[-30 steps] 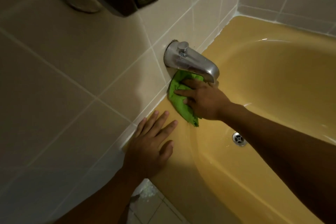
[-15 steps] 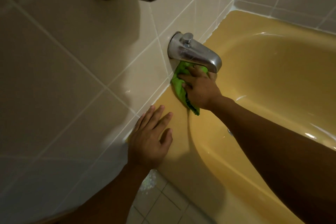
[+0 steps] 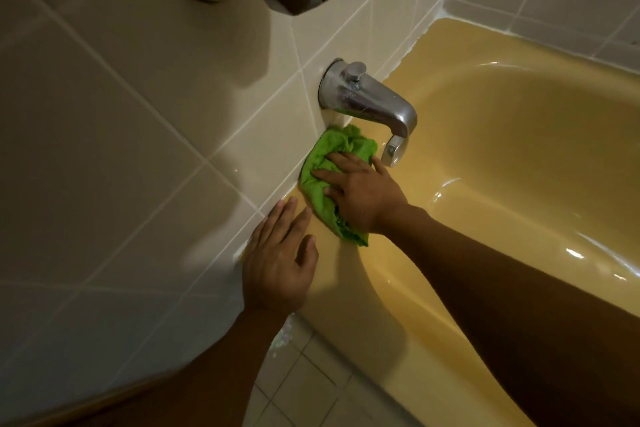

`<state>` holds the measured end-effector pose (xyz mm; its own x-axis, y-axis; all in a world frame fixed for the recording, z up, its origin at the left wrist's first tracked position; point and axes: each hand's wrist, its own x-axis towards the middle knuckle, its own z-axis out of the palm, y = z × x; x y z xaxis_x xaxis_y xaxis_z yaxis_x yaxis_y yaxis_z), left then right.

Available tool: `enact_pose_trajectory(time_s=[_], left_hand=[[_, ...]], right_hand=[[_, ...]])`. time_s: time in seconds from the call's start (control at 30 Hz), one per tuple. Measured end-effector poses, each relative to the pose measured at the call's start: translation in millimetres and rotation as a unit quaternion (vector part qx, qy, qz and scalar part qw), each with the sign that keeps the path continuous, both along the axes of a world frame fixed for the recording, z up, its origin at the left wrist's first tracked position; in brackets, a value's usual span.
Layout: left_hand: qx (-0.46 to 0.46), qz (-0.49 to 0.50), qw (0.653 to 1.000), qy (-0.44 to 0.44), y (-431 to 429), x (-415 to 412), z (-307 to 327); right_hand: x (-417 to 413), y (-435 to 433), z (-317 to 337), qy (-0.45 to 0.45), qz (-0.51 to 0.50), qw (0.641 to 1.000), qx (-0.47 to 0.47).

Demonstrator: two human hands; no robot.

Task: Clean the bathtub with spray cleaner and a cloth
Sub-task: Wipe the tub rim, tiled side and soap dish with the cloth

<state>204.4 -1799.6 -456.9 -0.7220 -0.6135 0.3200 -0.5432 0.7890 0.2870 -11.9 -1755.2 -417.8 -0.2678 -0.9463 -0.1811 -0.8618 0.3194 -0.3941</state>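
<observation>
Your right hand [image 3: 360, 194] presses a crumpled green cloth [image 3: 325, 163], fingers spread, onto the end ledge of the yellow bathtub [image 3: 346, 281]. This is just below the chrome spout [image 3: 367, 100], where the ledge meets the tiled wall [image 3: 138, 149], and your left hand [image 3: 280, 260] rests flat and released on the same ledge beside the cloth. The cloth looks light, soft and limp, so it will likely bunch and skid on the glossy, probably slick enamel; bear down through the palm over its middle and gather the loose lower edge. The spout is hard, rounded, spotted metal, and the tiles are smooth with pale grout lines.
</observation>
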Motion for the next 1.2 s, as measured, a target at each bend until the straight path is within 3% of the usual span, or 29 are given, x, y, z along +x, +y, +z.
enact_pose_trajectory(time_s=[0.2, 0.4, 0.63, 0.87, 1.0, 1.2], left_hand=[[0.011, 0.018, 0.999, -0.036, 14.5, 18.6, 3.2], [0.082, 0.015, 0.993, -0.088, 17.9, 49.5, 6.0], [0.156, -0.002, 0.985, -0.068, 11.5, 63.5, 12.5], [0.195, -0.017, 0.977, -0.083, 9.4, 80.9, 17.4], [0.239, -0.025, 0.967, -0.089, 2.1, 86.2, 23.8], [0.275, -0.028, 0.961, -0.025, -5.2, 92.3, 33.7]], right_hand=[[9.1, -7.5, 3.2, -0.016, -0.042, 0.999, 0.014], [27.5, -1.6, 6.5, -0.006, -0.035, 0.999, 0.013], [90.9, 46.7, 2.4, -0.014, 0.006, 1.000, 0.000], [106.6, 85.8, 4.6, -0.001, -0.030, 1.000, 0.008], [87.2, 66.5, 8.6, -0.009, -0.071, 0.997, 0.022], [71.9, 1.1, 9.0, 0.012, -0.090, 0.995, 0.030]])
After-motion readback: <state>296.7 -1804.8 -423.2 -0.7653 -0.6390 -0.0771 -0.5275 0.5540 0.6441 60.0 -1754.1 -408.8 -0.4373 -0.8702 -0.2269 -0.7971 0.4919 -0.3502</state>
